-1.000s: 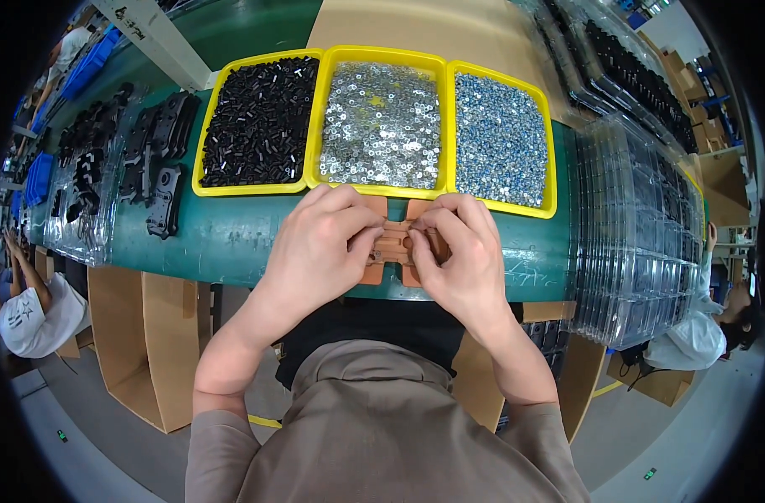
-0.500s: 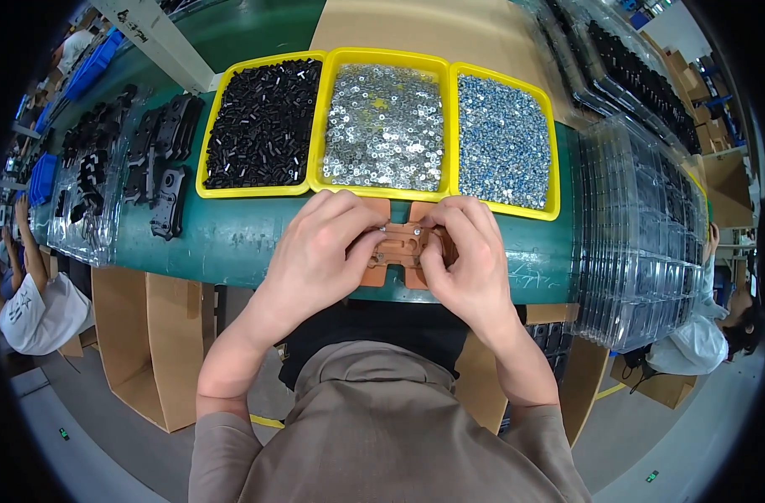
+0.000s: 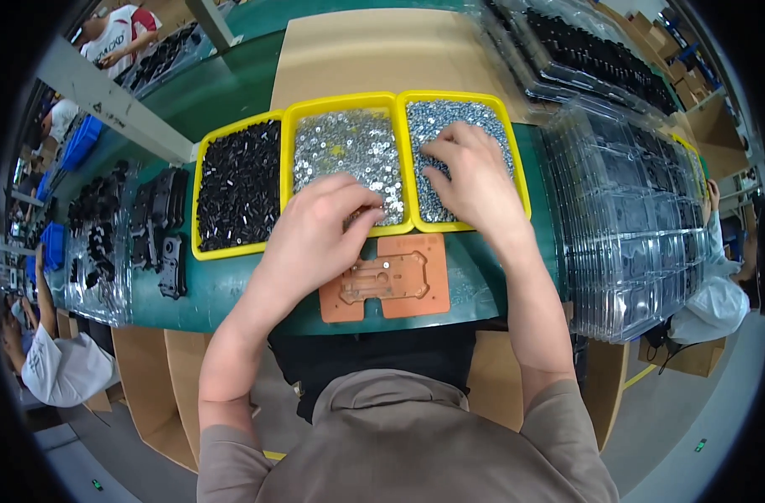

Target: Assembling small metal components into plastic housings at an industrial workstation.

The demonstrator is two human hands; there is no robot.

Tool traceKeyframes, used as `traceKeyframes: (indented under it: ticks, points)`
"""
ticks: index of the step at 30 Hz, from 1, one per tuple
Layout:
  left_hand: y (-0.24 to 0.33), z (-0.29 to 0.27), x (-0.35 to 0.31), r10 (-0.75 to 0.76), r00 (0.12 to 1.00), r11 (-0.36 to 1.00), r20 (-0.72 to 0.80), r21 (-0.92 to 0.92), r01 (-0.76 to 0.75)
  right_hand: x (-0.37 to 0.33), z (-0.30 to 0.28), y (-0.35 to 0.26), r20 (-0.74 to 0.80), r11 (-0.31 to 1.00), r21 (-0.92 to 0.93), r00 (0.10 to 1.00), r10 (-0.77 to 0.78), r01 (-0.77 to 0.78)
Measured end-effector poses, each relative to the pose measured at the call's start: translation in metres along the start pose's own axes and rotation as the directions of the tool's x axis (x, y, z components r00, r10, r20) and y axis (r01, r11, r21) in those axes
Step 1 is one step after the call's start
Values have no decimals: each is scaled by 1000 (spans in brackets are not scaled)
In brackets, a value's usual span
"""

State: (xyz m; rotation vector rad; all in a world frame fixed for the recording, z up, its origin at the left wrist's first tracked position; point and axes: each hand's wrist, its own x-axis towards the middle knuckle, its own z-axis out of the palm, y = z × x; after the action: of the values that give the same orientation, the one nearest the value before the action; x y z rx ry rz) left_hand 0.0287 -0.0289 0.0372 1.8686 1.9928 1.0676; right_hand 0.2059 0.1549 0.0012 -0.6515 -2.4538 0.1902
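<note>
My left hand [image 3: 320,235] hovers at the near edge of the middle yellow tray [image 3: 349,103], which holds small silvery washers [image 3: 345,142]. Its thumb and fingers are pinched together; whatever they hold is too small to make out. My right hand [image 3: 476,180] reaches into the right yellow tray [image 3: 523,197], over small bluish-silver metal parts [image 3: 458,113]. There, thumb and forefinger are apart with nothing visible between them. Below the trays, an orange-brown fixture plate [image 3: 434,303] with a recessed outline lies on the bench, a small shiny piece showing on it. My left hand covers its upper left corner.
A third yellow tray [image 3: 196,189] holds short black tubes [image 3: 238,184]. Black moulded parts [image 3: 172,264] lie to the left on the green bench [image 3: 223,293]. Stacked clear plastic trays [image 3: 625,235] stand at the right. A grey post [image 3: 118,101] rises behind; other people work at both sides.
Both hands have left the fixture plate. The left moved up to the washer tray, the right into the bluish-silver parts. The plate now shows more fully, and the view has shifted.
</note>
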Motion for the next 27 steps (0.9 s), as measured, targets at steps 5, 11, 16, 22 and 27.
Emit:
traceKeyframes:
  ticks: [5,11,16,22,27]
  points:
    - [-9,24,45,69,993,991,100,111,-80,-4,16,13,50,999,15,998,43,-44]
    - [-13,55,83,103,983,928,150,340,-149,-11,11,25,-218,992,88,970,109,-92]
    - [-8,64,94,22,977,947,211,310,-88,-11,8,27,-300,977,154,936,186,-145]
    - [3,52,95,-31,983,991,182,135,6,-11,12,27,-331,965,229,922,202,-129]
    - [10,28,77,-43,992,998,123,-30,47,-11,11,24,-298,939,302,919,257,-165]
